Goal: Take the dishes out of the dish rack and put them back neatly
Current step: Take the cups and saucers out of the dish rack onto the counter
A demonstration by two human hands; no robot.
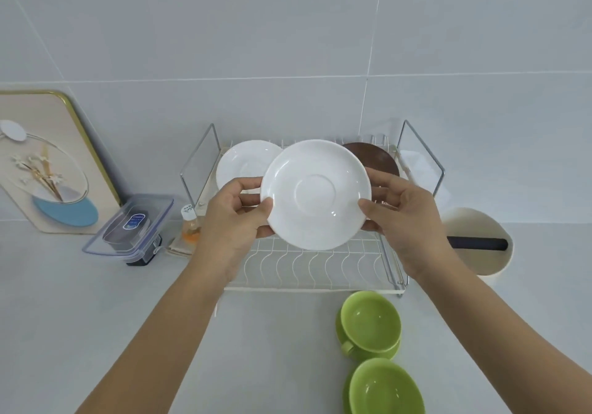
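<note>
Both hands hold a white saucer (315, 194) over the rack (307, 266), left hand (238, 218) pinching its left rim, right hand (402, 212) its right rim. Best keep it upright and lower it squarely into a free slot, clear of the plates (238, 163) behind. Both forearms reach forward, thumbs across the saucer's face.

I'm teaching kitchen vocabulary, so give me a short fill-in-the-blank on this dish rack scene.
1. Both hands, left hand and right hand, hold a white ____.
2. The two cups on the counter are ____ in colour.
3. In the dish rack, behind the held dish, stand a white plate and a ____ one.

Missing words: saucer; green; brown
</note>
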